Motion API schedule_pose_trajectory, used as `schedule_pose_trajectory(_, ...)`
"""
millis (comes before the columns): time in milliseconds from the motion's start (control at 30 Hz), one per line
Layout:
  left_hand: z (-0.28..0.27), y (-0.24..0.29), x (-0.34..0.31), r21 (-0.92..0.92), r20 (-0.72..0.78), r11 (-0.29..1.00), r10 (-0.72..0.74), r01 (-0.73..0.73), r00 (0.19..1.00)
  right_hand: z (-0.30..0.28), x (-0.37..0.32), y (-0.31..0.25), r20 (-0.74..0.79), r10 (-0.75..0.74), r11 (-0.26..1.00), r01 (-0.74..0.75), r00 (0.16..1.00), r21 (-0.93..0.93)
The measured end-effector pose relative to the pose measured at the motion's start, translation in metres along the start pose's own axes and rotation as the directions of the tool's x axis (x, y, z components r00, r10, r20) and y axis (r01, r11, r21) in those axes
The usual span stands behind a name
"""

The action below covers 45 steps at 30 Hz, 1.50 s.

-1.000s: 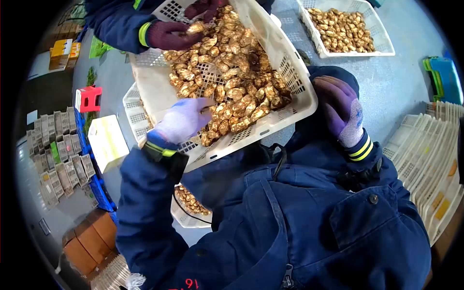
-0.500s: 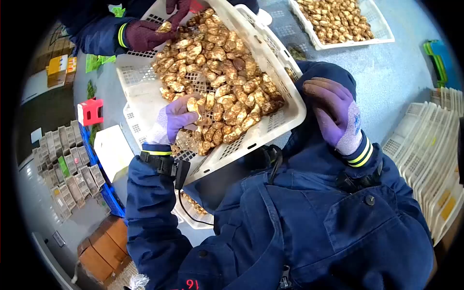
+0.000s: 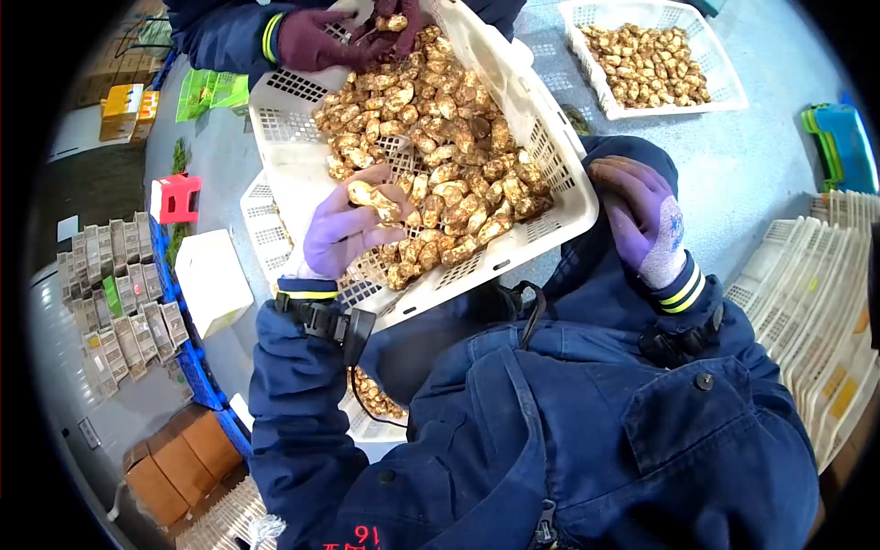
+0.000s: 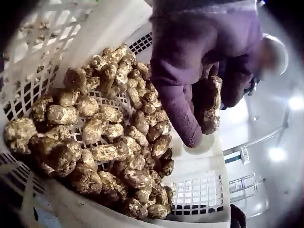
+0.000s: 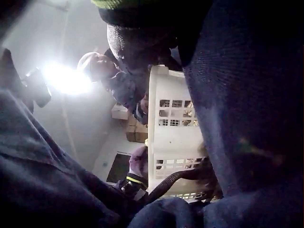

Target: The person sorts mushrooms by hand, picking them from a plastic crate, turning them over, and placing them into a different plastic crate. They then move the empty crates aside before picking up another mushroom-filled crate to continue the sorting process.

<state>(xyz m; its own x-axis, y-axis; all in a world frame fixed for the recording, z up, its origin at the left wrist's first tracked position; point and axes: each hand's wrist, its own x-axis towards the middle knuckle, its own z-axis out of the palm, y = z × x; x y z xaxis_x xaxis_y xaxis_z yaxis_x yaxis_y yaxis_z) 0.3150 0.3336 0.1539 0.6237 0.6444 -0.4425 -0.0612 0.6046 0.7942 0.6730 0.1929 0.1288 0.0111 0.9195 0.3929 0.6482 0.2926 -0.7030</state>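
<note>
My left hand (image 3: pixel 332 240), in a purple and white glove, pinches a stubby, knobbly brown-and-cream piece of produce (image 3: pixel 374 200) between thumb and fingers. In the left wrist view that piece (image 4: pixel 211 107) is partly hidden by the gloved fingers (image 4: pixel 178 111). Below the hand, a white slatted crate (image 3: pixel 286 174) holds a heap of similar pieces (image 3: pixel 458 197). My right hand (image 3: pixel 639 215) rests on my knee beside the crate's right corner, fingers loosely bent, holding nothing.
Across the crate, another person's maroon-gloved hands (image 3: pixel 316 41) hold a piece. A second filled crate (image 3: pixel 724 87) stands at the upper right. White crates are stacked (image 3: pixel 807 312) at the right. A white box (image 3: pixel 213 275) and red stool (image 3: pixel 176 197) stand left.
My left hand has lifted a piece from the heap and now holds it above the crate with fingers spread wider. The other person's hands have shifted. My right hand stays on the knee.
</note>
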Motion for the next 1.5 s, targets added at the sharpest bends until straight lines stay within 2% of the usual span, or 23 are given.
schedule_pose_trajectory(67,-0.003,0.0,0.0,-0.055,-0.023,0.998,0.028,-0.029,0.999,-0.002,0.002,-0.001,0.018,0.001,1.0,-0.001,1.0,0.004)
schedule_pose_trajectory(167,0.001,0.015,0.01,0.352,-0.163,0.936,0.053,0.008,0.985,-0.001,0.0,0.003,0.019,-0.031,1.0,0.031,0.999,0.002)
schedule_pose_trajectory(233,0.029,0.03,0.021,0.627,-0.28,0.761,0.02,0.167,0.96,-0.003,0.0,0.003,0.022,-0.031,0.999,0.032,0.999,-0.009)
schedule_pose_trajectory(267,0.033,0.031,0.029,0.859,-0.256,0.474,0.066,0.195,0.965,-0.005,0.0,0.003,0.025,-0.039,0.999,0.039,0.999,0.006)
schedule_pose_trajectory(367,0.037,0.022,0.056,0.942,-0.182,0.304,0.101,0.144,0.978,-0.008,0.001,0.007,0.027,-0.038,0.998,0.036,0.999,0.061)
schedule_pose_trajectory(467,0.031,0.017,0.08,0.644,-0.2,0.761,0.068,0.079,0.977,-0.011,-0.001,0.013,0.036,-0.018,0.998,0.016,0.999,0.063)
schedule_pose_trajectory(500,0.012,0.015,0.085,0.664,-0.138,0.748,0.117,0.004,0.984,-0.012,-0.001,0.014,0.039,-0.011,0.998,0.008,0.999,0.06)
schedule_pose_trajectory(533,-0.001,0.011,0.088,0.518,-0.251,0.854,0.112,0.035,0.961,-0.013,-0.002,0.015,0.042,-0.006,0.998,0.004,0.999,0.057)
schedule_pose_trajectory(667,0.001,-0.003,0.099,0.892,-0.21,0.44,0.206,0.101,0.956,-0.014,0.0,0.015,0.067,0.011,0.998,-0.015,0.998,0.064)
schedule_pose_trajectory(700,0.021,-0.007,0.099,0.896,-0.29,0.381,0.117,0.227,0.95,-0.013,0.001,0.015,0.064,0.012,0.998,-0.016,0.998,0.055)
schedule_pose_trajectory(800,0.017,-0.045,0.121,0.96,-0.03,-0.262,0.24,0.095,0.97,-0.013,0.003,0.015,0.068,-0.002,0.998,-0.002,0.998,0.06)
schedule_pose_trajectory(833,0.018,-0.055,0.128,0.898,-0.03,-0.424,0.199,0.113,0.98,-0.015,0.002,0.016,0.126,0.031,0.997,-0.039,0.992,0.066)
schedule_pose_trajectory(867,0.028,-0.057,0.131,0.858,-0.129,-0.474,0.177,0.199,0.976,-0.015,0.001,0.017,0.123,0.025,0.997,-0.034,0.992,0.067)
schedule_pose_trajectory(1033,0.02,-0.051,0.124,0.904,-0.034,-0.416,0.168,0.102,0.985,-0.012,0.002,0.017,0.129,0.021,0.998,-0.027,0.991,0.048)
schedule_pose_trajectory(1133,0.01,-0.041,0.118,0.976,-0.054,-0.207,0.083,0.07,0.995,-0.012,0.0,0.015,0.127,0.025,0.999,-0.029,0.992,0.025)
schedule_pose_trajectory(1167,0.008,-0.037,0.116,0.988,-0.144,-0.039,0.078,0.147,0.987,-0.012,0.0,0.014,0.121,0.024,0.999,-0.028,0.992,0.029)
schedule_pose_trajectory(1200,0.002,-0.036,0.106,0.999,-0.03,0.04,0.198,0.022,0.98,-0.012,0.001,0.014,0.115,0.022,0.999,-0.026,0.993,0.033)
schedule_pose_trajectory(1267,0.003,-0.021,0.098,0.981,0.091,0.156,0.153,-0.116,0.984,-0.011,0.001,0.014,0.117,0.024,0.999,-0.029,0.993,0.044)
schedule_pose_trajectory(1300,0.006,-0.015,0.093,0.995,0.078,0.063,0.06,-0.082,0.995,-0.011,0.001,0.014,0.121,0.022,0.998,-0.028,0.992,0.051)
schedule_pose_trajectory(1400,-0.008,-0.004,0.101,0.948,-0.111,0.302,0.014,0.101,0.994,-0.011,0.003,0.012,0.122,0.032,0.999,-0.036,0.992,0.031)
schedule_pose_trajectory(1433,0.002,0.01,0.107,0.898,-0.306,0.358,0.089,0.256,0.948,-0.011,0.002,0.013,0.127,0.039,0.999,-0.042,0.991,0.017)
schedule_pose_trajectory(1467,-0.015,0.005,0.12,0.921,-0.221,0.38,0.335,0.083,0.916,-0.012,0.001,0.014,0.134,0.047,0.999,-0.05,0.99,0.015)
schedule_pose_trajectory(1500,-0.032,0.003,0.132,0.976,-0.142,0.213,0.471,0.044,0.871,-0.013,0.001,0.015,0.142,0.054,0.998,-0.056,0.988,0.013)
